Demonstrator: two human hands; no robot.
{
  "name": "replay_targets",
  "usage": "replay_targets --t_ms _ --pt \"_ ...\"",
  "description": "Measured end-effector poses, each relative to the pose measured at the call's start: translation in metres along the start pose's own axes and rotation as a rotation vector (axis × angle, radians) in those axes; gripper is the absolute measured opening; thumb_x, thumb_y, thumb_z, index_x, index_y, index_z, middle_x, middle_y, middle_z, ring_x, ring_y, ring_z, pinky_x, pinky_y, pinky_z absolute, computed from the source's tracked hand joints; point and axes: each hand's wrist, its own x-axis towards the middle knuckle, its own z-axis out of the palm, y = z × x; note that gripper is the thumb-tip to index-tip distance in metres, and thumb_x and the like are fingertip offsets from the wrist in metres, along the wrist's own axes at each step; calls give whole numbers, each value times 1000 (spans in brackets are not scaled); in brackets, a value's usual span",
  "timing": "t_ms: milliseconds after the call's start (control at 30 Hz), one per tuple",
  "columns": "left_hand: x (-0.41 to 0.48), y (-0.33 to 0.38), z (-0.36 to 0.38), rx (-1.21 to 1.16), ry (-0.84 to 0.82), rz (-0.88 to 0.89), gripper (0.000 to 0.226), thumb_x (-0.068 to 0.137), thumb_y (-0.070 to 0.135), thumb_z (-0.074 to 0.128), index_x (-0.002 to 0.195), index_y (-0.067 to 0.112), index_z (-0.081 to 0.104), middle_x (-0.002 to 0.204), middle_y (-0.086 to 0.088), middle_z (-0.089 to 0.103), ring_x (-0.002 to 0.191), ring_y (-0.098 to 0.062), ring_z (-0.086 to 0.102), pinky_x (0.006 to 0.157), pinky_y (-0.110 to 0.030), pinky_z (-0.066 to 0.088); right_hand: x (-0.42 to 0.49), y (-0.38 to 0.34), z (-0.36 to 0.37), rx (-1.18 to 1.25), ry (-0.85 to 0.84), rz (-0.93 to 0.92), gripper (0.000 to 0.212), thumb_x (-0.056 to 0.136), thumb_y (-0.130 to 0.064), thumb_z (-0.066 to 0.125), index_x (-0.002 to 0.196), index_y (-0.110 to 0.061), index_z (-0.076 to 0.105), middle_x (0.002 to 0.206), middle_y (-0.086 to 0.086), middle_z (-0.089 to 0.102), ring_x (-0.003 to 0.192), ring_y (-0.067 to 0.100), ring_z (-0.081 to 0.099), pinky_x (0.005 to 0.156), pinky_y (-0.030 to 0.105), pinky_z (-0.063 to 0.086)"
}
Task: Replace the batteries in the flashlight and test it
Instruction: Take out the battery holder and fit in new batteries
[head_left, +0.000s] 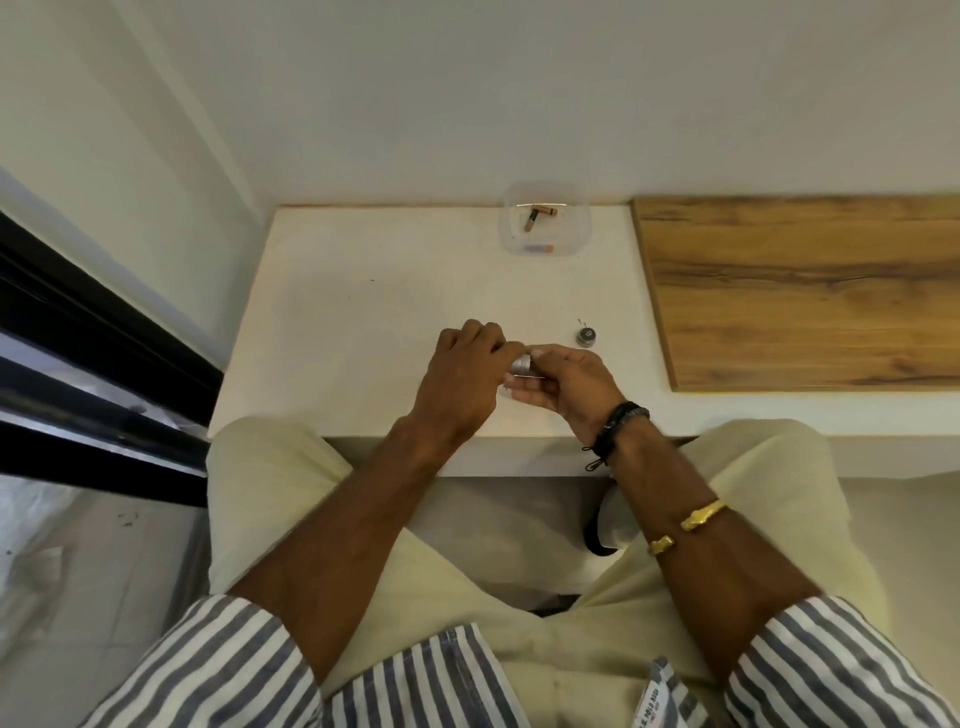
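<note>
1. Presently the flashlight (521, 364) is held above the table (363, 312), near its front edge. It is gripped by the curled fingers of the left hand (460, 374) and pinched by the right hand (566, 382).
2. A cap (586, 335) lies just right of the hands; batteries (540, 213) lie in the far tub (584, 228).
3. Probably the open end is being worked, though it is hidden.
4. The body should be held steady and polarity checked before the cap is screwed on.
</note>
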Motion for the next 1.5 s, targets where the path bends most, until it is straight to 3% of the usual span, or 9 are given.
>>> replay_targets --t_ms 133,400,533,700,833,1000,1100,1200,1500 --pt "5 1 -6 118 -28 61 30 93 9 54 121 16 64 109 -8 61 103 -27 51 90 -41 42 -3 2 -1 146 -50 62 22 104 -6 50 110 2 69 102 20 77 93 31 77 74 31 63" --pt "14 -3 -18 200 -40 98 29 96 13 54 124 18 63 116 -6 59 110 -26 47 93 -39 37 -3 3 -8 267 -38 65 22 97 5 58 117 9 66 114 26 72 105 35 73 88 35 62" --pt "15 -8 -19 162 -23 65 28 94 13 59 121 18 63 112 -5 61 107 -26 49 89 -38 37 -4 0 -11 272 15 54 22 93 6 63 114 9 68 113 27 73 102 35 74 82 33 63" --pt "10 -22 -12 -16 56 -115 26 91 10 64 116 18 62 107 -4 65 97 -24 54 83 -34 40 -4 -4 -17 322 136 -12 21 91 3 67 111 9 68 108 26 74 92 34 76 73 30 64" --pt "12 -30 -9 -334 165 -362 27 93 14 64 120 15 61 112 -5 68 101 -21 61 86 -36 51 -4 -5 -19 391 163 -27 20 89 3 69 109 8 68 110 25 74 94 33 76 74 31 64" --pt "20 -33 -7 -607 341 -461 18 91 4 62 107 13 62 97 1 70 81 14 63 72 -4 46 -3 -2 -17 465 147 -27 19 88 2 70 106 7 69 111 25 74 98 34 75 76 32 64" --pt "29 -34 -1 -630 341 -509 21 89 1 64 108 9 63 100 -4 71 85 -2 66 72 -2 44 -1 -2 -17 503 142 -29 19 88 2 70 107 6 68 111 25 74 98 35 75 79 33 64" --pt "35 -34 5 -616 329 -544 22 87 3 66 109 9 63 102 -6 72 91 -18 66 76 -12 48 1 -3 -18 538 152 -32 12 89 2 69 101 4 70 112 26 73 96 35 75 81 35 64" --pt "41 -34 11 -619 296 -551 22 89 5 67 110 9 63 103 -5 73 88 -13 66 72 3 41 2 -4 -18 567 157 -10 5 88 0 70 87 -1 75 113 26 73 94 33 76 79 35 64"
